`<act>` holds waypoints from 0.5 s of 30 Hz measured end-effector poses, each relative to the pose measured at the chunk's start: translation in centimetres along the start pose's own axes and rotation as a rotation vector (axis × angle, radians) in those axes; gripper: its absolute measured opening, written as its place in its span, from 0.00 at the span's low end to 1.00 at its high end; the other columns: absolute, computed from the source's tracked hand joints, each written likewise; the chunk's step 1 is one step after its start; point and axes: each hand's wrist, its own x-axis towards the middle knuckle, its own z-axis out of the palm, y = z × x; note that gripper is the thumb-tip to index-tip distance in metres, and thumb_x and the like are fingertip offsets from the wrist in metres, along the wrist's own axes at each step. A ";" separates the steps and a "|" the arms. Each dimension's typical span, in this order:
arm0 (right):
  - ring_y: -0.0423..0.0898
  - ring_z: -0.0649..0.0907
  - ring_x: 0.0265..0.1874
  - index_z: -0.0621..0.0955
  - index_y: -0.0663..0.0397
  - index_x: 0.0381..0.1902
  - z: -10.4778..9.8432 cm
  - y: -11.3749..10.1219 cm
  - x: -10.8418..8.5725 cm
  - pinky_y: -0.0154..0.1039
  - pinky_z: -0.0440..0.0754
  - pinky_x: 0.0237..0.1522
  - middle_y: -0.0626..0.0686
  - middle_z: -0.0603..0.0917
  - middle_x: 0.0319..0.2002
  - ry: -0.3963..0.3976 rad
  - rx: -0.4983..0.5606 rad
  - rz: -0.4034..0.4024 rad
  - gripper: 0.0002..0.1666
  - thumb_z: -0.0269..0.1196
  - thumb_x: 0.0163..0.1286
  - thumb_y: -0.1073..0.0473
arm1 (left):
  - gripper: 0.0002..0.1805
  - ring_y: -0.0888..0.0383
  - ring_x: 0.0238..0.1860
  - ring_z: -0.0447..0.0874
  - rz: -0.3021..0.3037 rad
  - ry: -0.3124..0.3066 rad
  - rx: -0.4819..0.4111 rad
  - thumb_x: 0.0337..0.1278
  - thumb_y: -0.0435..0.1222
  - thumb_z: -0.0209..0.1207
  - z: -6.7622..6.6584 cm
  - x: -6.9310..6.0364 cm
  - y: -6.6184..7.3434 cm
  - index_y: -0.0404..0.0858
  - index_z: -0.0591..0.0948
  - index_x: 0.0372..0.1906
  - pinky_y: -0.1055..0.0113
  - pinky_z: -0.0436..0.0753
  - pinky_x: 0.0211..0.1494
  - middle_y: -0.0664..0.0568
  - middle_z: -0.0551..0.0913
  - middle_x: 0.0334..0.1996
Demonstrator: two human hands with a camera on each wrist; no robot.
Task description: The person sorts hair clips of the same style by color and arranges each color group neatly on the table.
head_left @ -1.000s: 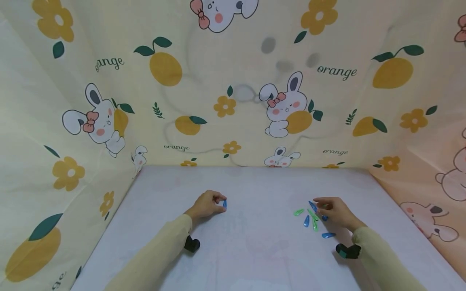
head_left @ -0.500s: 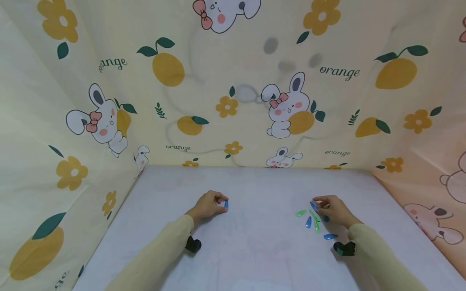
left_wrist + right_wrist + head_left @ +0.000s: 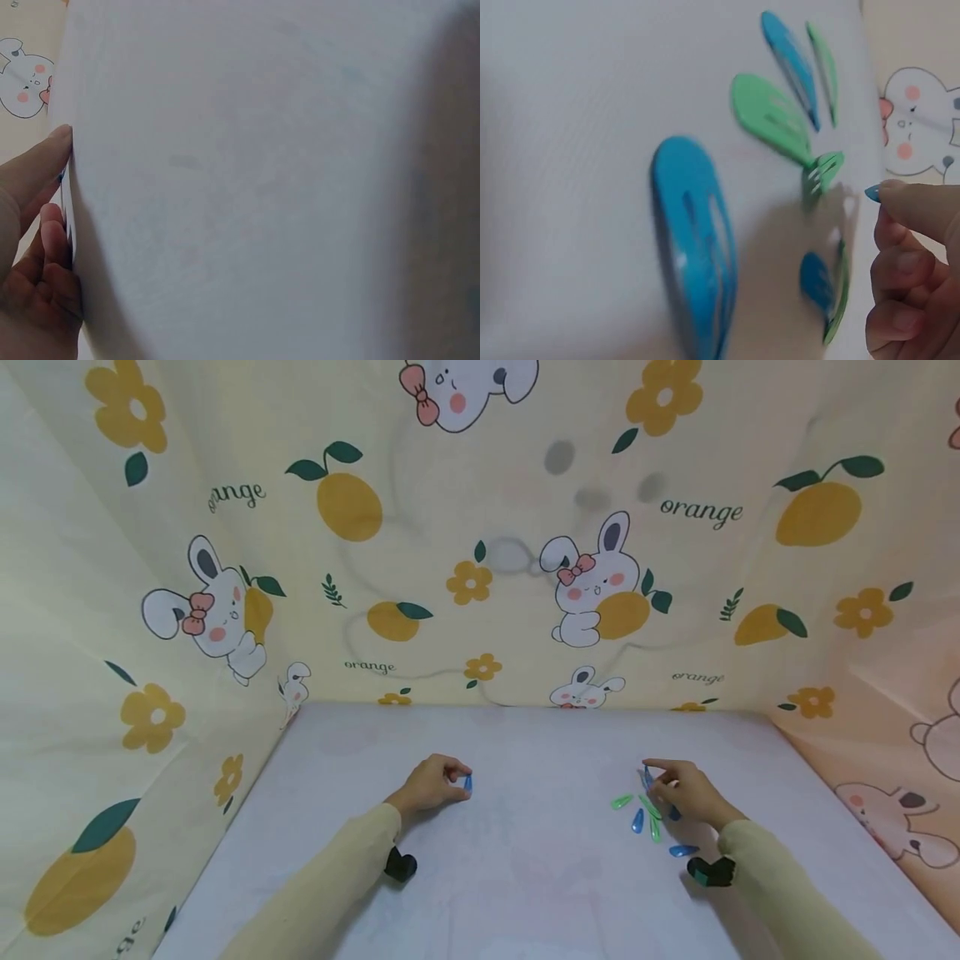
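Between thumb and forefinger my left hand (image 3: pixel 429 782) pinches a blue snap hair clip (image 3: pixel 468 782), upright at the tabletop. The left wrist view shows the fingers at its left edge, with the clip nearly hidden. On the right, my right hand (image 3: pixel 688 789) pinches another blue snap hair clip (image 3: pixel 872 193) by its end, fingertips above the loose clips. Below it lie green snap clips (image 3: pixel 621 801) and blue snap clips (image 3: pixel 637 821), several in all. One blue clip (image 3: pixel 683 851) lies nearest the right wrist, and another is partly covered by the hand.
The white tabletop (image 3: pixel 525 860) stretches between the two hands. A patterned cloth (image 3: pixel 420 552) with rabbits and oranges hangs behind and along both sides. A black wrist camera (image 3: pixel 401 865) sits on the left sleeve, another on the right.
My right fingers have lifted slightly, and the blue hair clip in them now stands more upright. The left hand holds its clip steady. The head view has shifted a little.
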 end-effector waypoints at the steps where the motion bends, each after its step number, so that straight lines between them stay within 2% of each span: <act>1: 0.47 0.79 0.35 0.70 0.63 0.71 0.0 -0.1 0.0 0.37 0.79 0.29 0.61 0.83 0.43 0.000 0.009 -0.010 0.31 0.59 0.71 0.66 | 0.20 0.58 0.34 0.70 0.001 0.000 -0.001 0.53 0.36 0.73 0.0 0.0 0.0 0.40 0.86 0.53 0.67 0.71 0.39 0.51 0.75 0.35; 9: 0.44 0.80 0.39 0.71 0.65 0.69 0.7 -2.4 0.2 0.32 0.76 0.30 0.59 0.85 0.40 0.022 0.136 -0.131 0.29 0.61 0.72 0.66 | 0.20 0.59 0.33 0.69 0.019 0.009 0.006 0.53 0.36 0.73 0.1 -0.2 0.1 0.39 0.86 0.53 0.68 0.70 0.37 0.50 0.75 0.34; 15: 0.44 0.81 0.39 0.71 0.63 0.70 1.8 -3.9 0.9 0.32 0.79 0.36 0.61 0.85 0.41 -0.017 0.251 -0.144 0.30 0.63 0.73 0.63 | 0.20 0.58 0.34 0.69 0.026 0.016 0.007 0.52 0.36 0.74 0.1 -0.1 -0.1 0.39 0.86 0.52 0.67 0.70 0.38 0.50 0.75 0.34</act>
